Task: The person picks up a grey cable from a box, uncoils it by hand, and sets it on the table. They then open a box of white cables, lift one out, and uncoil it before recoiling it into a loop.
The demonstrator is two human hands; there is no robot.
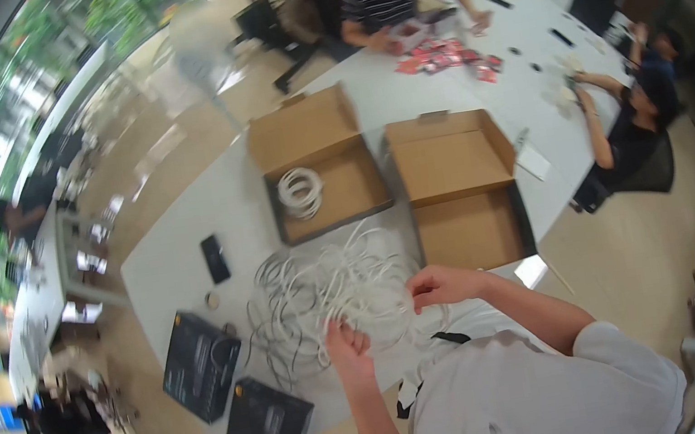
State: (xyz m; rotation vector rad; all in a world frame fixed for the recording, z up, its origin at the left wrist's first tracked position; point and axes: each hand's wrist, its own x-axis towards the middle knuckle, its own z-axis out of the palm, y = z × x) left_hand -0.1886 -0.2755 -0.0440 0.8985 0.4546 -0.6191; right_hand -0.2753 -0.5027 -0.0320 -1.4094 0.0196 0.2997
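Note:
A tangled heap of white and grey cables (356,269) lies on the table in front of me. My left hand (349,350) is at the near side of the heap, its fingers curled round a strand of white cable. To the right, my right hand (443,285) pinches a white cable at the heap's edge, thumb against fingers. Exactly which strands run into each hand is hard to make out. Beyond the heap, an open cardboard box (352,190) contains a coiled white cable (300,193).
A second open box (471,228) stands beyond my right hand. Left of the cables are a phone (215,258), a tape roll (212,300) and two black boxes (200,366). Across the white table (213,184), people handle red packets (454,55) and small parts.

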